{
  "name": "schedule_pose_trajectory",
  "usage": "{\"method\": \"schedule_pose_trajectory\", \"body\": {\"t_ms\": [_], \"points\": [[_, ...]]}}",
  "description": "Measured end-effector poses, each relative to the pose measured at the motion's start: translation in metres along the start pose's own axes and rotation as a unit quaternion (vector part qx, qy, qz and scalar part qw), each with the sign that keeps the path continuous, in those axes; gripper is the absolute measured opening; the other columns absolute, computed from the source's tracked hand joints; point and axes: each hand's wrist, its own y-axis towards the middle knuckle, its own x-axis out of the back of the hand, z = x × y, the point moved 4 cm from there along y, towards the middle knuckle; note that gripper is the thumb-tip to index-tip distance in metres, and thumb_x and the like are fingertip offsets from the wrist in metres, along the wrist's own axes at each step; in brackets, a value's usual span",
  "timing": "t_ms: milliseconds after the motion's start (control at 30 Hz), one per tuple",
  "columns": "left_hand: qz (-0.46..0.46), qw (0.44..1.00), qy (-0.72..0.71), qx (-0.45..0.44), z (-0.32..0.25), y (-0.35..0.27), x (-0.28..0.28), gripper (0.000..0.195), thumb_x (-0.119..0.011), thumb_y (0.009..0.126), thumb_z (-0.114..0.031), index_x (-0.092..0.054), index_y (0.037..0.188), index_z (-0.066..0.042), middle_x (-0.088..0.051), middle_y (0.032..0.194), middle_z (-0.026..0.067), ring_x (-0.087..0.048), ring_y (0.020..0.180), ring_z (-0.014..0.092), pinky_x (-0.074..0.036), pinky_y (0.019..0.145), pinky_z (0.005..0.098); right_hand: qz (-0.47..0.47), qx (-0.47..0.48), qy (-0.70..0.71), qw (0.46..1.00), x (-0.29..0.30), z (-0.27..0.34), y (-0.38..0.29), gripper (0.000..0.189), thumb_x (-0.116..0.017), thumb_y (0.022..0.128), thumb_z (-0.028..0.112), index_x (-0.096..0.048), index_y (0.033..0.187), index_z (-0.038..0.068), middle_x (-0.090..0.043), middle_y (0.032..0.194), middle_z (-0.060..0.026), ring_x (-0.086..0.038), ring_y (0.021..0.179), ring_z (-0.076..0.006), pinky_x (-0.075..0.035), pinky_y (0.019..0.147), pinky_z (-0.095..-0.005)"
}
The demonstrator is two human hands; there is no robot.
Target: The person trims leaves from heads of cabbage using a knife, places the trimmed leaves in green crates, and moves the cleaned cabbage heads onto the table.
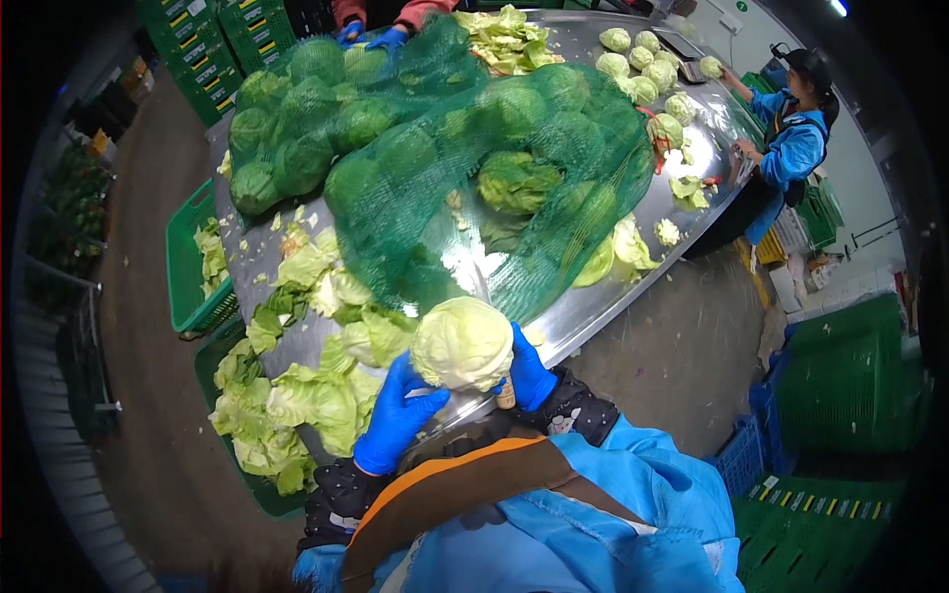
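A trimmed pale-green cabbage head [461,342] is held between my two blue-gloved hands, over the near edge of the steel table. My left hand [397,419] grips its lower left side, thumb in front. Against its right side is my right hand [530,374], which also holds a knife by its wooden handle [506,393]. Part of what looks like the blade shows beyond the cabbage; the rest is hidden behind it. Just past my hands lies a green mesh sack [415,222] with several cabbages inside. Loose outer cabbage leaves [319,400] are heaped left of my left hand.
Green crates [178,289] stand at the table's left side, one under the leaves. Trimmed cabbages [660,74] sit at the far right, near a co-worker [797,133] holding one. Another person's gloved hands [374,37] touch a second sack [296,126] across the table [593,319].
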Motion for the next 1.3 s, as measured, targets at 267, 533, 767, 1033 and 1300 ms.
{"method": "schedule_pose_trajectory", "body": {"t_ms": [267, 533, 767, 1033, 1300], "points": [[-0.038, 0.931, 0.317, -0.177, -0.037, 0.063, -0.064, 0.102, -0.088, 0.057, -0.033, -0.034, 0.136, 0.001, -0.044, 0.13, 0.0198, -0.046, 0.12, 0.032, -0.037, 0.102, 0.0405, -0.096, 0.056, -0.367, 0.924, 0.044, 0.08, 0.003, 0.049, -0.048, 0.095, 0.032, -0.043, 0.136, 0.004, -0.056, 0.11, -0.0135, -0.055, 0.089, -0.021, -0.046, 0.078, -0.0325], [-0.185, 0.886, 0.425, -0.025, 0.093, 0.072, -0.032, 0.111, -0.084, 0.059, -0.046, -0.025, 0.14, 0.002, -0.04, 0.132, 0.0227, -0.043, 0.122, 0.035, -0.037, 0.102, 0.0412, 0.048, 0.18, -0.846, 0.5, 0.055, 0.085, -0.013, 0.061, -0.054, 0.091, 0.041, -0.035, 0.143, 0.016, -0.059, 0.06, -0.0127, -0.06, 0.054, -0.0288, -0.043, 0.046, -0.0381], [-0.17, 0.907, 0.385, 0.005, 0.104, 0.077, -0.028, 0.112, -0.084, 0.059, -0.045, -0.022, 0.14, 0.003, -0.038, 0.132, 0.0233, -0.041, 0.122, 0.035, -0.037, 0.102, 0.042, 0.022, 0.135, -0.867, 0.48, 0.073, 0.058, 0.013, 0.056, -0.05, 0.093, 0.041, -0.041, 0.138, 0.011, -0.064, 0.069, -0.0169, -0.063, 0.056, -0.0321, -0.047, 0.048, -0.0405], [-0.145, 0.914, 0.374, -0.059, 0.094, 0.075, -0.026, 0.122, -0.084, 0.06, -0.038, -0.007, 0.146, 0.001, -0.03, 0.138, 0.0251, -0.036, 0.126, 0.038, -0.033, 0.105, 0.0441, -0.085, 0.122, -0.787, 0.599, 0.068, 0.065, 0.027, 0.055, -0.061, 0.082, 0.051, -0.06, 0.116, 0.007, -0.066, 0.077, -0.02, -0.064, 0.069, -0.0386, -0.051, 0.06, -0.0429], [-0.007, 0.98, 0.165, 0.111, 0.054, 0.034, 0.026, 0.1, -0.079, 0.074, -0.018, -0.013, 0.149, -0.011, -0.038, 0.141, 0.0143, -0.045, 0.124, 0.023, -0.041, 0.102, 0.037, -0.161, 0.185, -0.765, 0.596, 0.105, 0.061, 0.026, 0.031, -0.067, 0.079, 0.04, -0.063, 0.087, 0.01, -0.063, 0.067, -0.018, -0.062, 0.064, -0.0372, -0.049, 0.055, -0.0443]]}}
